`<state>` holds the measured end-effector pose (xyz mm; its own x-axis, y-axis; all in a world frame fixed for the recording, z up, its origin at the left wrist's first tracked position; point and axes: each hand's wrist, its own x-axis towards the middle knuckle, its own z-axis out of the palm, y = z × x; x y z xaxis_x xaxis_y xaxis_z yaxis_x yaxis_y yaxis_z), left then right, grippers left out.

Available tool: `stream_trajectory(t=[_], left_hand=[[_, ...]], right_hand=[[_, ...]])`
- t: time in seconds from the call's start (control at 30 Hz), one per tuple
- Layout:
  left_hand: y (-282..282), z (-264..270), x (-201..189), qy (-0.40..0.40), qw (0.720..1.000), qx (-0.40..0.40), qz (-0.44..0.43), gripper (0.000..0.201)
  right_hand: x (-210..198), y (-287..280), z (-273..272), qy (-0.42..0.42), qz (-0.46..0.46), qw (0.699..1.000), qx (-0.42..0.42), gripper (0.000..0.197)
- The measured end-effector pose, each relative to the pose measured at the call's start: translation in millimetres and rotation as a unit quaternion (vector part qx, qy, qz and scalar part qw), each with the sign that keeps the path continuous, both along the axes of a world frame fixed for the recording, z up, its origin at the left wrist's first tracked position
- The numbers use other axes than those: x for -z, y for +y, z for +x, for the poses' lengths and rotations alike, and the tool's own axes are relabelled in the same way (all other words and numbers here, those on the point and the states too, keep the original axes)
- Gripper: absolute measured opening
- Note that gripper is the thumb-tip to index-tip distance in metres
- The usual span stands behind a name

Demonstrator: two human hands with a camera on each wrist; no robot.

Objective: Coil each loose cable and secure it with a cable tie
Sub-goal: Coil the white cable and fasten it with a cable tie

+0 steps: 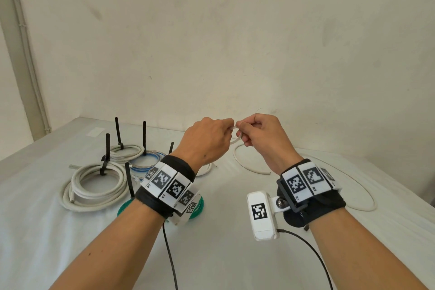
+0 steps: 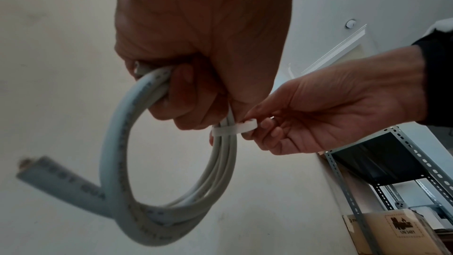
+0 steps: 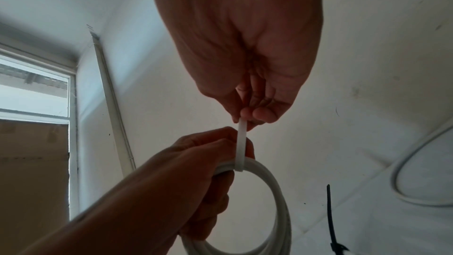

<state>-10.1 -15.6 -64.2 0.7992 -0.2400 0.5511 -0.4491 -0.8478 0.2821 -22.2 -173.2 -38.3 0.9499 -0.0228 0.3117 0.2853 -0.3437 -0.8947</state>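
Note:
I hold a small coil of white cable [image 2: 110, 143] up above the table. My left hand [image 1: 229, 125] grips the coil at its top, its fingers curled round the bundled strands. A white cable tie [image 2: 230, 129] is looped round the coil [image 3: 279, 191] just beside that grip. My right hand [image 1: 244, 129] pinches the tie's strap [image 3: 241, 143] between thumb and fingertips and holds it away from the coil. One cut end of the cable [image 2: 27, 168] sticks out from the bottom of the loop. From the head view the hands hide most of the coil [image 1: 236, 140].
On the white-covered table [image 1: 235, 242], several coils with upright black ties lie at the left: a thick white one [image 1: 94, 186], a blue one [image 1: 148, 162] and a green one [image 1: 123, 207]. Loose white cables [image 1: 253, 169] [image 1: 362, 209] lie right. A wall stands close behind.

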Motion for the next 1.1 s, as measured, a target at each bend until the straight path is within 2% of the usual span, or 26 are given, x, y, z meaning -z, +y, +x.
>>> stream_trajectory(t=[0.1, 0.17, 0.27, 0.4, 0.57, 0.67, 0.77, 0.83, 0.97, 1.1], left_hand=[[0, -1, -1, -0.001, 1.0, 0.016, -0.017, 0.019], [0, -2, -3, 0.006, 0.999, 0.03, -0.032, 0.02], [0, -5, -5, 0.03, 0.995, 0.056, -0.072, 0.021], [0, -9, -7, 0.087, 0.972, 0.111, -0.19, 0.022], [1, -12, -10, 0.169, 0.937, 0.159, -0.262, 0.03], [4, -12, -10, 0.223, 0.903, 0.175, -0.323, 0.031], [7, -12, -11, 0.256, 0.873, 0.182, -0.372, 0.029], [8, -13, -13, 0.267, 0.866, 0.182, -0.381, 0.028], [7, -14, -14, 0.26, 0.869, 0.178, -0.382, 0.027], [9, -16, -17, 0.269, 0.856, 0.185, -0.401, 0.019]], right_hand=[[-2, -1, -5, 0.046, 0.093, 0.993, -0.048, 0.011], [-3, -2, -6, 0.058, 0.116, 0.989, -0.065, 0.01], [-5, -5, -7, 0.064, 0.111, 0.989, -0.069, 0.008], [-11, -13, -8, 0.044, 0.091, 0.993, -0.054, 0.011], [-12, -14, -11, -0.075, -0.018, 0.997, -0.003, 0.009], [-7, -12, -10, -0.149, -0.117, 0.981, 0.033, 0.01], [0, -8, -7, -0.187, -0.147, 0.971, 0.033, 0.01], [3, -7, -5, -0.194, -0.147, 0.969, 0.033, 0.009], [4, -3, -3, -0.21, -0.18, 0.96, 0.043, 0.01], [-5, -4, -4, -0.24, -0.18, 0.952, 0.068, 0.01]])
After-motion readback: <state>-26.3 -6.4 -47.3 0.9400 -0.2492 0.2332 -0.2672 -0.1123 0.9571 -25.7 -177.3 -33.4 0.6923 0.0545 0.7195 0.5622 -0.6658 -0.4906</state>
